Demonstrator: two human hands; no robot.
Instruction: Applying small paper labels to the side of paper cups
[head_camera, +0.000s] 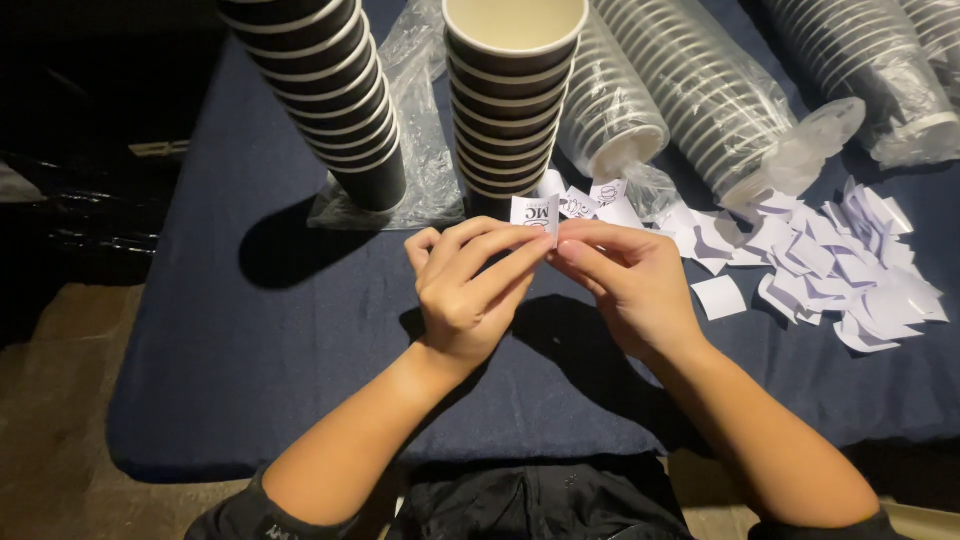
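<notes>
My left hand (468, 288) and my right hand (625, 275) meet above the dark blue table (270, 330). Both pinch one small white printed sticker (535, 213) between fingertips and thumbs. Just behind the sticker stands a tall stack of black paper cups (510, 95), mouth up, with white rims. A second stack of black cups (325, 90) stands upside down to the left.
Several sleeves of cups wrapped in clear plastic (700, 100) lie at the back right. A heap of small white paper pieces (840, 265) spreads over the right of the table. An empty plastic bag (425, 150) lies between the two stacks. Brown floor shows at lower left.
</notes>
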